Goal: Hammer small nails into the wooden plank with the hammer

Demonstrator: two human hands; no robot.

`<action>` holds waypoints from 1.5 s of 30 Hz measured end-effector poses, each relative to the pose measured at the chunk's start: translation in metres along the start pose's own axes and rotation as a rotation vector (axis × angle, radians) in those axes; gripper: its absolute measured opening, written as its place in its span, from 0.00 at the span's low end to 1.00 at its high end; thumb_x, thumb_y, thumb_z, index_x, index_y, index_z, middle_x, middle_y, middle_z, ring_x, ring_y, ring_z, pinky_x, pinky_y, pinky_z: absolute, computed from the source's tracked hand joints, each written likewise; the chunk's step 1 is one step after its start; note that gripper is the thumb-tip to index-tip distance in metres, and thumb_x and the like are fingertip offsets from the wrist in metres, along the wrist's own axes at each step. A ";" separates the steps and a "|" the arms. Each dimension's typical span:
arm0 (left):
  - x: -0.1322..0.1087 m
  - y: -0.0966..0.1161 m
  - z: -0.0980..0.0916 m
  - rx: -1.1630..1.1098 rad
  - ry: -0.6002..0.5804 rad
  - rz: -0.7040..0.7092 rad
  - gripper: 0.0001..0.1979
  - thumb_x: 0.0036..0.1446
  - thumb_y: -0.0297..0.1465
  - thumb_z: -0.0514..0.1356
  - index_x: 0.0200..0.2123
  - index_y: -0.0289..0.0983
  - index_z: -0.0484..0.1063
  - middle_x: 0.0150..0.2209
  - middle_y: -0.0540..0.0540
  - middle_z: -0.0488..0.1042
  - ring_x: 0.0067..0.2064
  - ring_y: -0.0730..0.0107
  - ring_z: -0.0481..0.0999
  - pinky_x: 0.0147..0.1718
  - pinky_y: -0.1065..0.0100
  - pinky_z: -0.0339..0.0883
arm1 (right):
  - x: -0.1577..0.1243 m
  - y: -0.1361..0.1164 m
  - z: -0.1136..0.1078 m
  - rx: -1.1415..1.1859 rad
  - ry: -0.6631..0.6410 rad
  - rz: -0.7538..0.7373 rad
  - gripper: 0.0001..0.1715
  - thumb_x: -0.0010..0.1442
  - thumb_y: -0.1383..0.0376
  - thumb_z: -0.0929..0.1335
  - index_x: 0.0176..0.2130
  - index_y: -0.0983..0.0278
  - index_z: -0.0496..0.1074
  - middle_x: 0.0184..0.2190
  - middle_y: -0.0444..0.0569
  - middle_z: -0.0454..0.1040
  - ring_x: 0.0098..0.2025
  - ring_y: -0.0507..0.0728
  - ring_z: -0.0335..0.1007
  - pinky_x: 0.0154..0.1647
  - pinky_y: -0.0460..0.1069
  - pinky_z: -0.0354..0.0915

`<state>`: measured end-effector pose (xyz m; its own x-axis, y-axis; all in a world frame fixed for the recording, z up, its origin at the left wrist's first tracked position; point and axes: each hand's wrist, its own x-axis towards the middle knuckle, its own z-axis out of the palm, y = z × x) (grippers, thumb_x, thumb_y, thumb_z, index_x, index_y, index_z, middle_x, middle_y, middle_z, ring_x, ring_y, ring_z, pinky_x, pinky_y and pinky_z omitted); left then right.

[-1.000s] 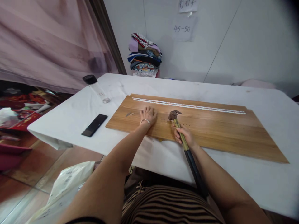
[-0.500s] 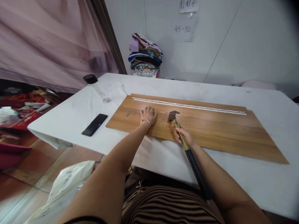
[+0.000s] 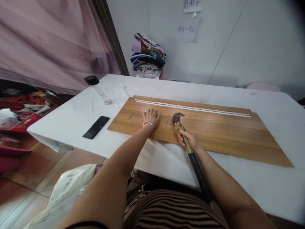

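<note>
My left hand lies flat with fingers spread on a wooden board, holding nothing. To its left on the board is a small group of nails. My right hand wraps round the yellow upper handle of a hammer, whose black grip extends back toward my body. The rusty claw head is just over the board, right of my left hand; whether it touches the wood I cannot tell. Small dark dots mark the board on both sides of the head. Two white measuring strips run along the board's far side.
On the white table, a black phone and a clear bottle with a black lid sit left of the board. Folded clothes are stacked beyond the table's far edge. A plastic bag is at lower left.
The hammer's head has tilted very slightly in my right hand. My left hand has stayed in place on the board.
</note>
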<state>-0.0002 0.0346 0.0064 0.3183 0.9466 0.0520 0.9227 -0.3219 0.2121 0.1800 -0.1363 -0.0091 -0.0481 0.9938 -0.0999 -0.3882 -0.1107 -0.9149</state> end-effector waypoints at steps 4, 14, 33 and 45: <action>0.000 0.001 -0.001 -0.004 -0.003 -0.001 0.22 0.71 0.40 0.50 0.62 0.46 0.73 0.72 0.42 0.67 0.75 0.53 0.59 0.72 0.45 0.52 | 0.000 0.000 0.000 -0.004 -0.002 0.005 0.21 0.60 0.52 0.71 0.47 0.60 0.66 0.18 0.32 0.64 0.12 0.48 0.54 0.14 0.45 0.48; 0.001 0.000 0.000 0.004 -0.010 -0.005 0.24 0.72 0.41 0.49 0.63 0.43 0.72 0.73 0.41 0.65 0.75 0.52 0.58 0.73 0.45 0.51 | 0.000 -0.001 0.000 -0.010 0.001 0.002 0.22 0.60 0.51 0.71 0.47 0.60 0.66 0.18 0.32 0.65 0.12 0.48 0.56 0.14 0.45 0.48; 0.002 -0.001 0.001 -0.011 -0.004 -0.001 0.23 0.71 0.41 0.49 0.62 0.44 0.73 0.73 0.41 0.66 0.75 0.51 0.59 0.72 0.45 0.52 | 0.001 0.000 0.000 0.003 0.011 0.000 0.23 0.58 0.50 0.72 0.47 0.60 0.67 0.17 0.31 0.64 0.12 0.48 0.55 0.14 0.44 0.49; 0.002 0.000 0.001 -0.011 -0.003 -0.003 0.22 0.71 0.41 0.50 0.62 0.45 0.73 0.73 0.42 0.66 0.75 0.52 0.59 0.72 0.45 0.52 | 0.001 0.000 0.000 0.004 0.006 -0.010 0.21 0.60 0.51 0.71 0.46 0.60 0.67 0.18 0.32 0.64 0.12 0.48 0.55 0.14 0.45 0.49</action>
<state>0.0001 0.0362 0.0056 0.3165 0.9473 0.0488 0.9211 -0.3193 0.2227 0.1799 -0.1353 -0.0094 -0.0392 0.9949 -0.0931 -0.3924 -0.1010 -0.9142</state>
